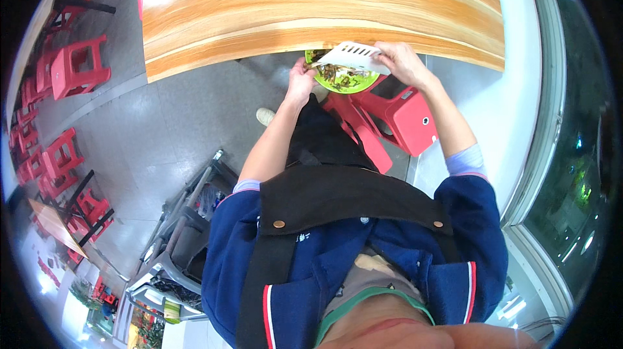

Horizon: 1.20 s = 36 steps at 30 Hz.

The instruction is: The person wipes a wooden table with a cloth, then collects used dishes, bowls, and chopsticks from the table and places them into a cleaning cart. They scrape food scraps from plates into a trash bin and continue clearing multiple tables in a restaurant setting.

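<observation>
Just below the edge of the wood-grain table (321, 3), my left hand (302, 79) grips the left rim of a green plate (357, 85). Dark food scraps (336, 75) lie on the plate. My right hand (401, 62) holds a white slotted plastic scraper (351, 55) by its right end. The scraper is tilted over the plate and hides part of it; its left tip is close to my left fingers. What lies under the plate is partly hidden.
Red plastic stools (409, 120) stand below the plate, by the white wall. On my left is a grey cart (180, 232) with black bins. More red stools (78, 67) and tables line the far left. A window frame (550, 120) is on the right.
</observation>
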Motion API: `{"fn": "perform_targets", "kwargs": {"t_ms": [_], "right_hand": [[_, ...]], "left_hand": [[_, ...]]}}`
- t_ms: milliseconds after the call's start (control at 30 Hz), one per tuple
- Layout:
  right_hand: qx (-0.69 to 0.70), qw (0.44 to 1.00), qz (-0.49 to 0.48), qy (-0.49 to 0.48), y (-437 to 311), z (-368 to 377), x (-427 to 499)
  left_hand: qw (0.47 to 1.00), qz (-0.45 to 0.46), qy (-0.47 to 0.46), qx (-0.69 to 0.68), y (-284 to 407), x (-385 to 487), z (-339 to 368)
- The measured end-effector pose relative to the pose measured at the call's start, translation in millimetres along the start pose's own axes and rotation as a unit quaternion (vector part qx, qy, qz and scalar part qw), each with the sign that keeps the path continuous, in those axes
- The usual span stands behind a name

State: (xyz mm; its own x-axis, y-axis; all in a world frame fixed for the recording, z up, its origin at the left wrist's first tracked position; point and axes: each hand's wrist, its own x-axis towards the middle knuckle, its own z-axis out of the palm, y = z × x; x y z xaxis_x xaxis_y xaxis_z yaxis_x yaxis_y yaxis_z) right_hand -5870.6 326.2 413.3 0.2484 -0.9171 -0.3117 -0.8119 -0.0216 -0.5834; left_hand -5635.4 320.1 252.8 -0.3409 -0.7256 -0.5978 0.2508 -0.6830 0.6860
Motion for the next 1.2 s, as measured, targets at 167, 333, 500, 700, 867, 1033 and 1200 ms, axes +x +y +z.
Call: {"fn": "perform_targets", "kwargs": {"t_ms": [167,333,500,700,867,1033,1200], "right_hand": [[0.067,0.995,0.033,0.069,-29,19,-10],[0.130,0.986,-0.016,0.100,-71,42,-1],[0.156,0.979,-0.070,0.113,-127,71,41],[0.166,0.954,-0.229,0.101,-210,116,82],[0.155,0.948,-0.276,0.032,-252,127,111],[0.166,0.936,-0.301,-0.073,-276,111,143],[0.478,0.847,-0.193,-0.133,-323,108,195]], "left_hand": [[1.000,-0.008,-0.004,0.015,-3,-22,-30],[0.999,-0.001,0.046,0.015,1,-70,-98],[0.992,0.029,0.117,-0.032,12,-117,-162],[0.970,0.085,0.205,-0.095,38,-180,-215],[0.939,0.130,0.283,-0.148,63,-218,-231],[0.893,0.158,0.361,-0.217,84,-252,-215],[0.840,0.202,0.429,-0.263,110,-294,-204]]}}
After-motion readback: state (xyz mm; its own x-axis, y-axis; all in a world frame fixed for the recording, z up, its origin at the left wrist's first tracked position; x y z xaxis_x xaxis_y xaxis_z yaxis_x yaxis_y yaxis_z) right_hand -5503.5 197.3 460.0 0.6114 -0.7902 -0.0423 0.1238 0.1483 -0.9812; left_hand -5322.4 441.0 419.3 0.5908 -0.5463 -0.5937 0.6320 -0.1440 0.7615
